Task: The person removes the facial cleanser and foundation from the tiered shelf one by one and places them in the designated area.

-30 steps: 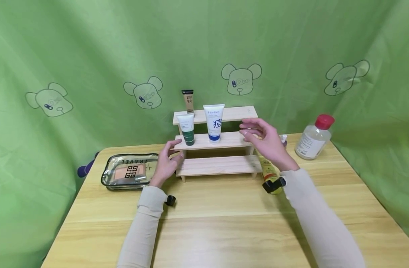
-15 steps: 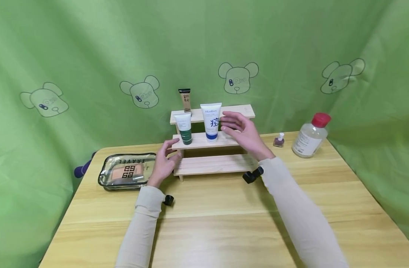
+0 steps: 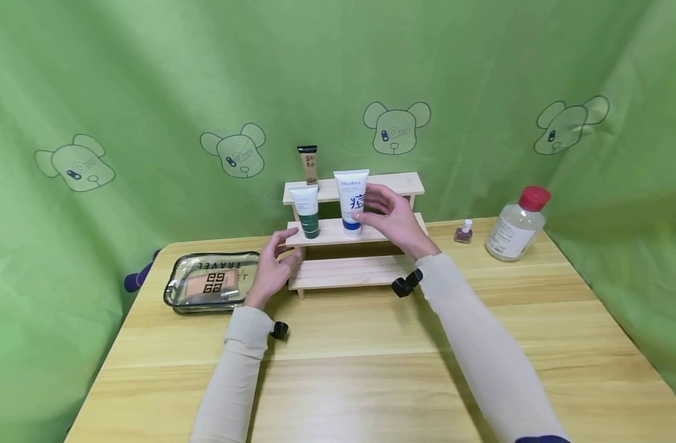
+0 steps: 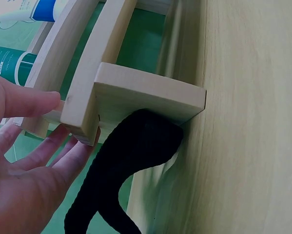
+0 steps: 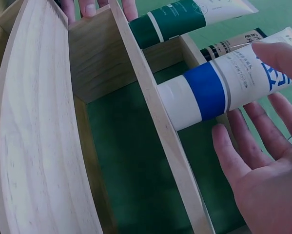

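Note:
A three-step wooden display stand (image 3: 365,268) is on the table. On its middle step, a white tube with a blue cap (image 3: 351,200) stands upright on its cap. My right hand (image 3: 394,218) holds this tube from the right, thumb across the front and fingers behind; the right wrist view shows the thumb (image 5: 277,56) over it. My left hand (image 3: 271,267) rests its fairly straight fingers against the stand's left end, beside a white-and-green tube (image 3: 307,210). In the left wrist view, the thumb (image 4: 31,101) lies near the shelf ends. A beige tube with a black cap (image 3: 309,165) stands on the top step.
Left of the stand lies a clear travel pouch (image 3: 210,283) with items inside. A small purple nail polish bottle (image 3: 464,232) and a clear bottle with a red cap (image 3: 517,226) stand at right. A green curtain (image 3: 338,67) hangs behind the table (image 3: 349,381).
My right hand has moved left from the stand's right end to the white tube and taken hold of it, uncovering the nail polish bottle. The left hand has stayed at the stand.

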A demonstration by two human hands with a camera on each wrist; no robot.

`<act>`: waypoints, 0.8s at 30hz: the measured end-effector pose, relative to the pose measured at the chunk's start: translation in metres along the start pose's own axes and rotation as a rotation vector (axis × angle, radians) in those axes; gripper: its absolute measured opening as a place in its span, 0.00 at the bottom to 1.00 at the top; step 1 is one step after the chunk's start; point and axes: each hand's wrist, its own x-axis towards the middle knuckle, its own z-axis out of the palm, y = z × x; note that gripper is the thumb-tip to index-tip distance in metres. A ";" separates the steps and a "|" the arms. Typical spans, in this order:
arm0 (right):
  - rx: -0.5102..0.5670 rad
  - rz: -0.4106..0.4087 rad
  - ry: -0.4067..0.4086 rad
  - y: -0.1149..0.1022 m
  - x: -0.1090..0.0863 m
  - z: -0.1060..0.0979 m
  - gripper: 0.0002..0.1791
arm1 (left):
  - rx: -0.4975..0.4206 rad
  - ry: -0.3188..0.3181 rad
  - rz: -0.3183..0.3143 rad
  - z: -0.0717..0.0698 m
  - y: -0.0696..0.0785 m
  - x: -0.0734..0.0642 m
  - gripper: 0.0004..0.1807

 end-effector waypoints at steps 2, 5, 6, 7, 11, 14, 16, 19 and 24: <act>0.002 0.010 -0.002 -0.001 0.001 0.001 0.43 | 0.004 -0.001 0.003 0.000 -0.001 0.001 0.32; -0.002 0.030 -0.001 -0.002 0.003 0.003 0.44 | 0.002 -0.002 0.004 0.000 -0.001 0.001 0.32; -0.004 0.035 -0.001 -0.002 0.004 0.004 0.44 | 0.002 -0.003 0.003 0.000 -0.001 0.001 0.32; -0.009 0.040 -0.001 -0.002 0.005 0.005 0.44 | 0.001 -0.003 0.002 0.000 -0.001 0.001 0.33; -0.038 0.041 0.001 0.000 0.007 0.008 0.42 | 0.001 -0.005 0.003 0.001 0.000 0.001 0.33; -0.067 0.022 -0.005 0.002 0.008 0.010 0.38 | 0.002 -0.007 0.003 0.000 0.001 0.000 0.33; -0.078 0.000 -0.013 0.003 0.008 0.011 0.37 | 0.001 -0.009 0.002 0.000 0.001 0.000 0.33; -0.080 -0.029 -0.026 0.003 0.008 0.013 0.35 | -0.002 -0.012 0.000 0.000 0.002 0.000 0.33; -0.076 -0.047 -0.028 0.005 0.007 0.014 0.34 | 0.001 -0.010 -0.003 -0.001 0.002 0.000 0.33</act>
